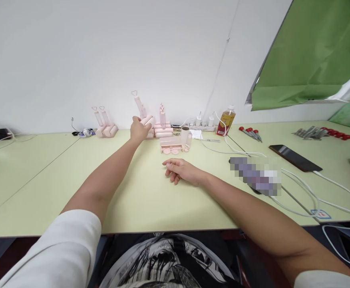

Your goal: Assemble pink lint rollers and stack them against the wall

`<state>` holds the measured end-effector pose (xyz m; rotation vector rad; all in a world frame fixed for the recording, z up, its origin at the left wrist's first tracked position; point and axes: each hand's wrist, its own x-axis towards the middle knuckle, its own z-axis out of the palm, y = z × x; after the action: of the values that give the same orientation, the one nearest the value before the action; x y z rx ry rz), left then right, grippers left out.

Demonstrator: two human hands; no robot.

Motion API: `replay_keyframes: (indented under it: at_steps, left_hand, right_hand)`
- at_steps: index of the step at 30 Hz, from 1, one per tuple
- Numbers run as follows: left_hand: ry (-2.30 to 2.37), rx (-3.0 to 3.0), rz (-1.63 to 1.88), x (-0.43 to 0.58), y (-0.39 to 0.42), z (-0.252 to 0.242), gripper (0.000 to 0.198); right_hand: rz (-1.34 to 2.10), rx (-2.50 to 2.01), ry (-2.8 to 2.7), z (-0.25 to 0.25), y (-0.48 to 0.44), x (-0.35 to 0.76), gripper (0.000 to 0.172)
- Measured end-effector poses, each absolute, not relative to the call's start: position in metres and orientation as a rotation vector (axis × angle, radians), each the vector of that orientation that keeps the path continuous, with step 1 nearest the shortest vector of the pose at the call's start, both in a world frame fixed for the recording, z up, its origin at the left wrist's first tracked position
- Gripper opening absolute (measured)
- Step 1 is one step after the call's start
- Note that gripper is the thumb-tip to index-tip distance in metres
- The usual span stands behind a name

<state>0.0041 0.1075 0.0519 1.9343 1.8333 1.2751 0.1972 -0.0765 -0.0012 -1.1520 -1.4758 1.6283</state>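
Note:
My left hand (139, 131) reaches to the back of the table, its fingers closed around a pale pink plastic piece (148, 120) with rounded, tube-like sides. Behind it rises a tilted pink stick with a heart-shaped loop (137, 101). Close by on the right are stacked pink tubes (164, 133) with upright heart-topped sticks (162, 116). Nearer to me lies an open pink case (171, 148), with a pink cup-like cylinder (185, 136) standing beside it. My right hand (182, 171) is over the table in front of the case, fingers loosely bent and apart, holding nothing.
Two similar pink pieces (106, 130) stand at the back left beside a coiled white cable (85, 132). On the right are a bottle (226, 121), a power strip (203, 128), red-handled tools (251, 133), a dark phone (295, 158), a blurred-out device (255, 176) and trailing white cables.

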Motion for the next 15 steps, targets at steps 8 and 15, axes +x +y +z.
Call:
replay_keyframes:
  at_steps: [8,15]
  left_hand:
    - [2.066,2.072,1.081,0.059,0.123,0.056,0.054]
    - [2.095,2.23,0.727,0.068,0.14,0.056,0.058]
  right_hand:
    - [1.602,-1.155,-1.528,-0.002,-0.077,0.194,0.029]
    - [1.591,-1.145,-1.588,-0.001,-0.077,0.191,0.028]
